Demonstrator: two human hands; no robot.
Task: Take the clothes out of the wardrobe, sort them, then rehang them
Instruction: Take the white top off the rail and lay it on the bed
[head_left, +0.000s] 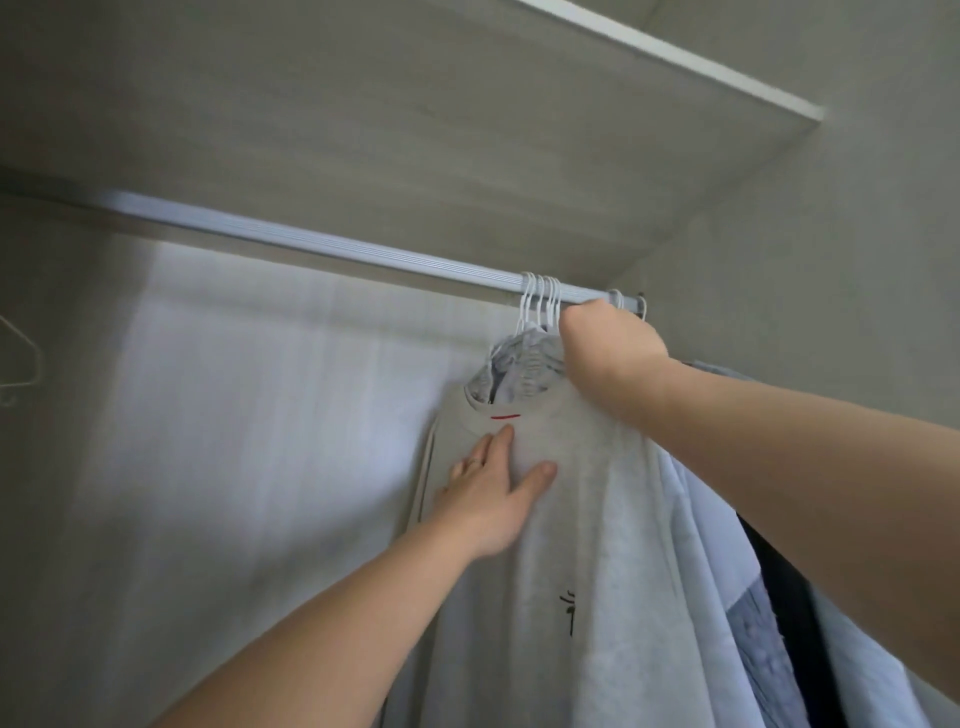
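Several garments hang bunched at the right end of a silver rail (322, 247) on white hangers (540, 301). Frontmost is a light grey T-shirt (582, 545) with a red mark at the collar and a dark print lower down. Behind it hang pale blue shirts (696, 525) and a dark garment (784, 597). My left hand (493, 488) lies flat on the grey T-shirt's chest, fingers spread. My right hand (608, 348) is up at the rail, closed around the hanger necks just below the hooks.
The wardrobe's top panel (415, 104) is close above the rail. The back wall (249, 415) is pale and lit. An empty white hanger (21, 358) shows at the far left edge. The right side wall (831, 260) stands just past the clothes.
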